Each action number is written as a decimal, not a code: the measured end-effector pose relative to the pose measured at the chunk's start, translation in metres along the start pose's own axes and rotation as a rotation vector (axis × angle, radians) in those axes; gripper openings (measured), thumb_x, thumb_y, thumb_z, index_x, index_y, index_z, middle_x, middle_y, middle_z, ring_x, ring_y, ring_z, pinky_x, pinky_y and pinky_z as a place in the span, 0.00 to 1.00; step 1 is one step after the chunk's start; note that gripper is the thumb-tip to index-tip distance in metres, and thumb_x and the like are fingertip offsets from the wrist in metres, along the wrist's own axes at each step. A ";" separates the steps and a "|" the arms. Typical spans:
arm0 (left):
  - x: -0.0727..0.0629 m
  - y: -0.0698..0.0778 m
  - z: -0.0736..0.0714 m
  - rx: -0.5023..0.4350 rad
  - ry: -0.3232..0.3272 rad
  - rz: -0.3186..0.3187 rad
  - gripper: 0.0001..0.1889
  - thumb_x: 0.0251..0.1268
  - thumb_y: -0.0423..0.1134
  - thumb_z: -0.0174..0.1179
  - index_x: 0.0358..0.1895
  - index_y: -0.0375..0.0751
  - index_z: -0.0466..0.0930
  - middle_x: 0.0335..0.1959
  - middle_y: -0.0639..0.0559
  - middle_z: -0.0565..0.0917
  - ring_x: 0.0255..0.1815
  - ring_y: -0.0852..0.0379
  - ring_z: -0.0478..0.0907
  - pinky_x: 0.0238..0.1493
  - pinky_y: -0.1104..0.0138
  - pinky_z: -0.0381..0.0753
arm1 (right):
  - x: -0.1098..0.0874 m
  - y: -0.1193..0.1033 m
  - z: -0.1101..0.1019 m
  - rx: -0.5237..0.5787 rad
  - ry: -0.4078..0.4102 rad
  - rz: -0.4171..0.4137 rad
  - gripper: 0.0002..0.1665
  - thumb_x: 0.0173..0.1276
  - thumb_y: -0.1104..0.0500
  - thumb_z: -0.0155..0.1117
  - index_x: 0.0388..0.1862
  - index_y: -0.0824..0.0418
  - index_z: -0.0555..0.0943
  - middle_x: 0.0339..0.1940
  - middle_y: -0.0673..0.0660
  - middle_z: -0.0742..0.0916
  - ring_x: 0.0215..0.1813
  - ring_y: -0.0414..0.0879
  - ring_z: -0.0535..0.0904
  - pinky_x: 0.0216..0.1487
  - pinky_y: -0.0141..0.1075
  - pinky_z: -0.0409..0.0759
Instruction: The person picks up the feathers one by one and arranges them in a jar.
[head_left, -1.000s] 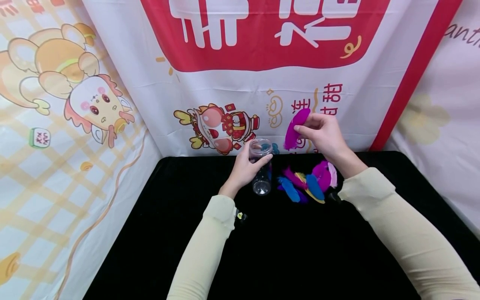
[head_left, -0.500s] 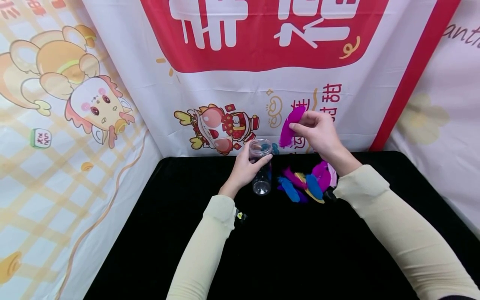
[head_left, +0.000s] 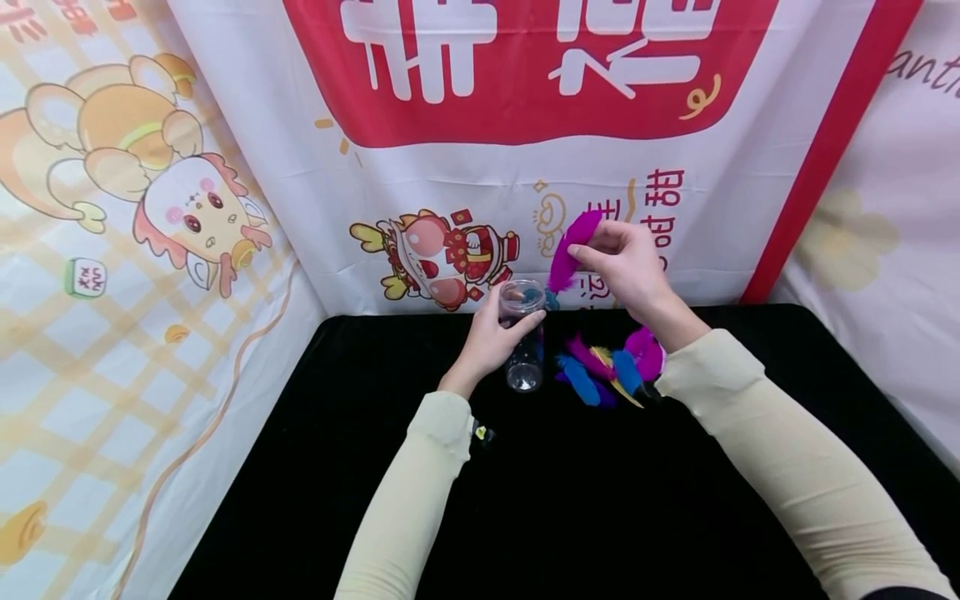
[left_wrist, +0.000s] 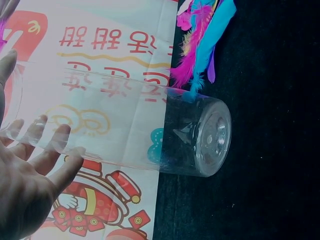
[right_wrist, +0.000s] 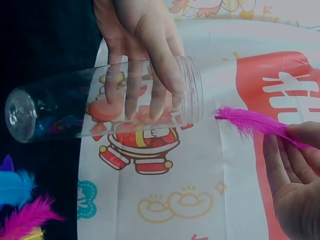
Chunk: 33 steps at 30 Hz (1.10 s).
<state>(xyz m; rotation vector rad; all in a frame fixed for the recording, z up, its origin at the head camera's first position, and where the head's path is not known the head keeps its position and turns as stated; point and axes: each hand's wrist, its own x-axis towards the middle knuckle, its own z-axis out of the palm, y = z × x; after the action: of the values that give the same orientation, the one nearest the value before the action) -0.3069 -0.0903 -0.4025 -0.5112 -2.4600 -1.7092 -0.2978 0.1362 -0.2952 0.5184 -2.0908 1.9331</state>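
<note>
My left hand (head_left: 491,333) grips a clear, lidless plastic jar (head_left: 524,367) near its top, with the thumb across the front and the other fingers behind. In the left wrist view the jar (left_wrist: 195,135) looks see-through with nothing inside. My right hand (head_left: 630,267) pinches a magenta feather (head_left: 573,250) between thumb and fingers, up and to the right of the jar's mouth. In the right wrist view the feather's (right_wrist: 250,120) fluffy quill end points at the jar's rim (right_wrist: 194,92), a small gap apart.
A loose pile of blue, magenta, yellow and purple feathers (head_left: 581,379) lies on the black tabletop (head_left: 585,500), right of the jar. My right sleeve (head_left: 712,375) covers part of it. A printed cloth (head_left: 420,183) hangs behind the table's far edge.
My right hand has moved left with the magenta feather, bringing it closer to the jar's mouth. The left hand and the jar stay in place.
</note>
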 end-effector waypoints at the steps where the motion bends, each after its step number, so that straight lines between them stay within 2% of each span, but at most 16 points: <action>1: 0.000 0.000 0.000 0.002 0.000 0.001 0.40 0.67 0.57 0.67 0.75 0.46 0.61 0.65 0.40 0.75 0.62 0.49 0.78 0.65 0.48 0.76 | 0.000 0.000 0.001 0.002 0.000 0.002 0.10 0.67 0.64 0.74 0.39 0.71 0.85 0.34 0.54 0.92 0.39 0.45 0.89 0.44 0.33 0.86; 6: -0.001 0.001 0.000 -0.001 0.005 0.000 0.39 0.67 0.57 0.68 0.75 0.48 0.62 0.65 0.40 0.76 0.62 0.50 0.77 0.65 0.48 0.76 | 0.000 -0.001 0.005 0.001 0.010 0.005 0.10 0.66 0.63 0.74 0.39 0.70 0.85 0.34 0.54 0.91 0.38 0.45 0.88 0.44 0.33 0.86; 16: -0.001 0.001 0.000 0.011 0.013 -0.005 0.38 0.67 0.58 0.67 0.74 0.50 0.62 0.62 0.50 0.78 0.61 0.52 0.78 0.64 0.50 0.77 | 0.001 0.000 0.015 0.048 0.003 0.002 0.09 0.67 0.64 0.73 0.42 0.69 0.86 0.35 0.55 0.91 0.38 0.46 0.88 0.44 0.35 0.87; 27: -0.001 0.000 0.001 0.003 0.001 -0.014 0.39 0.66 0.61 0.67 0.74 0.52 0.62 0.66 0.41 0.77 0.61 0.52 0.78 0.64 0.50 0.78 | 0.000 0.003 0.018 0.006 0.000 0.021 0.10 0.68 0.64 0.73 0.44 0.70 0.86 0.35 0.55 0.91 0.38 0.45 0.89 0.44 0.35 0.87; 33: -0.001 0.000 0.001 0.003 0.007 -0.016 0.39 0.65 0.61 0.67 0.74 0.53 0.62 0.61 0.49 0.79 0.59 0.53 0.78 0.64 0.50 0.78 | 0.000 0.003 0.019 -0.007 0.003 0.021 0.10 0.68 0.63 0.73 0.44 0.68 0.86 0.36 0.55 0.91 0.38 0.46 0.89 0.44 0.34 0.86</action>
<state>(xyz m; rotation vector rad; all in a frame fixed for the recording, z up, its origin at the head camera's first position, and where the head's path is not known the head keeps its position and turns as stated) -0.3058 -0.0901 -0.4032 -0.4850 -2.4684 -1.7100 -0.2983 0.1174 -0.2996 0.4942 -2.1089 1.9361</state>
